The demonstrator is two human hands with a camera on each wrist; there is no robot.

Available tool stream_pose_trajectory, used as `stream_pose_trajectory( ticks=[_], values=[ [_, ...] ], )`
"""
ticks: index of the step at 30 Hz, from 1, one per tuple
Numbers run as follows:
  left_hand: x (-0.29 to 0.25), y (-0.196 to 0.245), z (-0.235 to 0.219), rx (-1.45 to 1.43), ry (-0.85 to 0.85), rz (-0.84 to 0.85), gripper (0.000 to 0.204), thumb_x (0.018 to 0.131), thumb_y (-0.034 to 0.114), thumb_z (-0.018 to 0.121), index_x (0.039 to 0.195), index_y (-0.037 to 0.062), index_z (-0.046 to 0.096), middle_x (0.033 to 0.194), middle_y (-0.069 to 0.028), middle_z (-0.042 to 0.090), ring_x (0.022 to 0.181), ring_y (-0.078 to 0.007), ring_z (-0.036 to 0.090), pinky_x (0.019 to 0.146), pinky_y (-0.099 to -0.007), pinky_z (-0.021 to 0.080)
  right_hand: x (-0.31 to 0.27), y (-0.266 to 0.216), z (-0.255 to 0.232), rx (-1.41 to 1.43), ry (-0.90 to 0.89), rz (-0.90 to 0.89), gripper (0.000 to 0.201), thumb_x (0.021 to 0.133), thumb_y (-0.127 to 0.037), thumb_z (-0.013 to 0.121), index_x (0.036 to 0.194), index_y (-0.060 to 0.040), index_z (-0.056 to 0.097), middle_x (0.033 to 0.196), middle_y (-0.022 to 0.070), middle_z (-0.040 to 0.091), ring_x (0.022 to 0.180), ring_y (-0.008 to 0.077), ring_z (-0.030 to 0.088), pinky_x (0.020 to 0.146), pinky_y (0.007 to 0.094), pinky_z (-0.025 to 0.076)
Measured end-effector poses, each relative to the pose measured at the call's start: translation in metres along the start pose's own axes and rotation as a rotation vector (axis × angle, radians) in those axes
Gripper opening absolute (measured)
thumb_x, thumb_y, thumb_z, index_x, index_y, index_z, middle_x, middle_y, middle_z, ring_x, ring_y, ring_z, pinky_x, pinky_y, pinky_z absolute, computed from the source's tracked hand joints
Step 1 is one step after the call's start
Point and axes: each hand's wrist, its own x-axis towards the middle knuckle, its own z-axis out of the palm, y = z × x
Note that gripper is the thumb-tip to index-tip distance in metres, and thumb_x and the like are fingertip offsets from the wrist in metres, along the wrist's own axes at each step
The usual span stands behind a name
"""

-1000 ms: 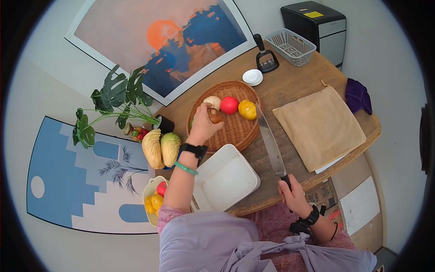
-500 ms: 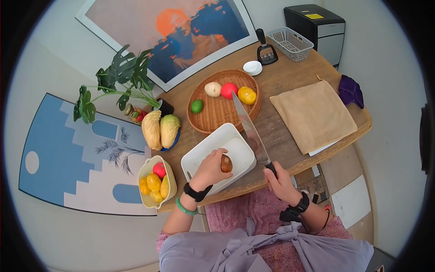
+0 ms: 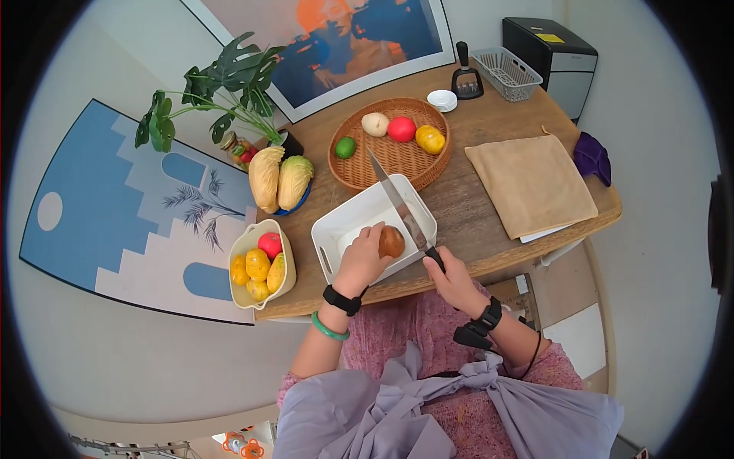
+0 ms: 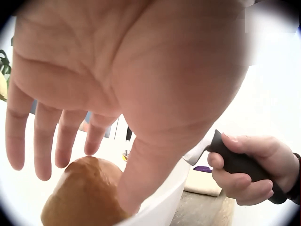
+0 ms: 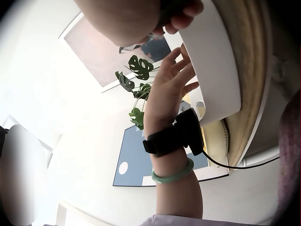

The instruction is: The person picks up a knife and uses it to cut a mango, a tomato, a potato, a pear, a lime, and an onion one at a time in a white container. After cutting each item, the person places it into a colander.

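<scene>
A white rectangular bin [image 3: 327, 239] stands near the table's front edge. Inside it is a glossy brown, onion-like vegetable [image 3: 391, 242]. My left hand [image 3: 362, 262] reaches over the bin's rim beside the vegetable. In the left wrist view its fingers [image 4: 42, 141] are spread and fairly straight, while the thumb overlaps the vegetable's side. My right hand [image 3: 457, 281] grips the black handle of a large kitchen knife [image 3: 404, 210]. The blade slants over the bin's right part, its tip over the wicker tray's [image 3: 359, 172] near side. The blade is mostly hidden in the right wrist view.
The wicker tray bears a lime [image 3: 345, 148], a pale round vegetable, a red one and a yellow one. Left of the bin are cabbages [image 3: 294, 182] and a cream basket [image 3: 288, 283] of yellow and red produce. A beige cloth bag [image 3: 527, 187] lies at right.
My left hand carried the brown vegetable from the wicker tray down into the white bin, its fingers now loosened. The knife moved left, its blade now across the bin. The head view shifted.
</scene>
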Motion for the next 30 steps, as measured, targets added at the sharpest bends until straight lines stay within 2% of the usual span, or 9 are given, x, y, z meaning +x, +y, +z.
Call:
stream_pose_trajectory(
  ticks=[2,3,5,6,12,18,25,27,30],
  values=[
    [-0.007,0.004,0.005,-0.024,0.048,-0.047,0.068,0.075,0.017,0.074,0.134,0.0051,0.042,0.125,-0.0215,0.053,0.108,-0.04,0.056,0.091,-0.0421,0.048,0.001,0.0,0.003,-0.037,-0.007,0.017,0.028,0.098,-0.027,0.051,0.096,0.0005,0.048,0.074,0.023,0.058,0.072,0.0423,0.059,0.064,0.044,0.044],
    [-0.01,0.006,0.008,-0.047,0.09,-0.092,0.066,0.076,0.017,0.073,0.134,0.0051,0.043,0.124,-0.0214,0.053,0.108,-0.04,0.057,0.091,-0.0422,0.049,0.003,0.001,0.004,-0.042,-0.009,0.014,0.028,0.098,-0.027,0.051,0.096,0.0005,0.048,0.074,0.023,0.058,0.072,0.0423,0.059,0.064,0.044,0.044],
    [-0.011,0.001,0.018,-0.082,0.157,-0.084,0.065,0.077,0.017,0.072,0.134,0.0055,0.042,0.122,-0.0209,0.054,0.106,-0.0393,0.057,0.089,-0.0432,0.049,0.006,0.003,0.005,-0.095,-0.025,0.003,0.03,0.098,-0.028,0.051,0.096,0.0016,0.049,0.078,0.0255,0.06,0.077,0.0452,0.059,0.066,0.0459,0.045],
    [-0.01,-0.003,0.023,-0.111,0.218,-0.076,0.065,0.077,0.017,0.071,0.134,0.006,0.042,0.12,-0.0204,0.054,0.105,-0.0386,0.058,0.087,-0.0441,0.05,0.007,0.002,0.006,-0.104,-0.027,0.0,0.03,0.098,-0.028,0.051,0.096,0.0016,0.049,0.078,0.0255,0.06,0.077,0.0452,0.059,0.066,0.0459,0.045],
    [0.003,-0.032,0.039,-0.256,0.287,-0.069,0.067,0.078,0.017,0.071,0.136,0.0048,0.039,0.118,-0.0231,0.056,0.104,-0.0401,0.058,0.087,-0.0439,0.05,0.014,0.005,0.007,-0.183,-0.049,0.027,0.033,0.098,-0.03,0.051,0.097,0.0029,0.05,0.079,0.0281,0.061,0.08,0.0468,0.06,0.067,0.0475,0.046],
    [0.004,-0.027,0.048,-0.326,0.274,-0.182,0.066,0.08,0.017,0.069,0.137,0.0031,0.038,0.117,-0.0259,0.057,0.106,-0.0406,0.058,0.088,-0.0443,0.049,0.014,0.003,0.012,-0.272,-0.011,0.002,0.035,0.098,-0.031,0.051,0.098,0.0035,0.05,0.079,0.0281,0.061,0.08,0.047,0.06,0.068,0.0483,0.046],
    [0.002,-0.025,0.049,-0.344,0.277,-0.234,0.065,0.081,0.018,0.068,0.136,0.0021,0.038,0.117,-0.0261,0.058,0.105,-0.0413,0.058,0.087,-0.0447,0.049,0.013,0.004,0.017,-0.327,0.011,-0.02,0.034,0.098,-0.031,0.051,0.095,0.0033,0.05,0.077,0.0279,0.061,0.078,0.0473,0.06,0.067,0.0487,0.046],
    [0.005,-0.028,0.054,-0.304,0.351,-0.196,0.068,0.078,0.019,0.07,0.136,-0.0011,0.04,0.101,-0.0207,0.063,0.092,-0.0362,0.063,0.08,-0.0417,0.05,0.013,0.005,0.018,-0.343,0.016,-0.014,0.034,0.098,-0.031,0.051,0.095,0.0032,0.049,0.077,0.0279,0.061,0.078,0.0475,0.06,0.066,0.0487,0.046],
    [0.003,-0.026,0.051,-0.306,0.331,-0.216,0.068,0.079,0.019,0.07,0.136,-0.0006,0.04,0.102,-0.0209,0.063,0.093,-0.0364,0.062,0.08,-0.0421,0.05,0.012,0.003,0.019,-0.349,0.019,-0.028,0.034,0.098,-0.031,0.051,0.094,0.0031,0.049,0.077,0.0283,0.061,0.077,0.0479,0.06,0.066,0.049,0.046]
  ],
)
